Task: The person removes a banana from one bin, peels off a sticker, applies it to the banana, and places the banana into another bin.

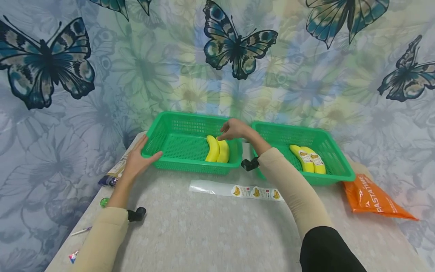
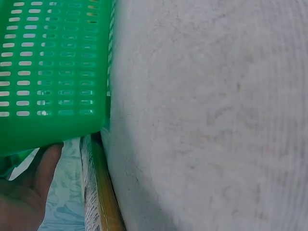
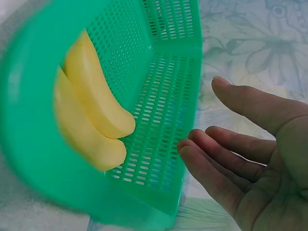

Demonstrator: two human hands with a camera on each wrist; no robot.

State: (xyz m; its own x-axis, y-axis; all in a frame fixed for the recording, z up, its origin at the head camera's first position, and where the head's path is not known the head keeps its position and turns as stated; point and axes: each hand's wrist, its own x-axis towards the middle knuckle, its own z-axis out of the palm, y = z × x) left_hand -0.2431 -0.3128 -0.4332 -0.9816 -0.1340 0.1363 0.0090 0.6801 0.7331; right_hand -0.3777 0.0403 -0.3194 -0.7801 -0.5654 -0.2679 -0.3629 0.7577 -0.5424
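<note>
Two plain yellow bananas (image 1: 212, 149) lie side by side at the right end of the left green basket (image 1: 190, 165). Over that end is my right hand (image 1: 235, 129), its fingers loosely bent around nothing, above the bananas in the head view. The right wrist view shows the same bananas (image 3: 96, 91) and the spread thumb and fingers (image 3: 216, 185) of that hand beside the basket wall. At the basket's left end my left hand (image 1: 136, 160) touches the rim with extended fingers and thumb. A second green basket (image 1: 292, 132) holds two bananas (image 1: 307, 158) bearing white labels.
In front of the baskets lies a strip of banana labels (image 1: 210, 186), partly behind my right forearm. An orange bag (image 1: 372, 198) sits at the right, a printed packet (image 1: 117, 170) at the left. A green ball (image 1: 104, 202) and a pen (image 1: 80, 231) lie near the left table edge.
</note>
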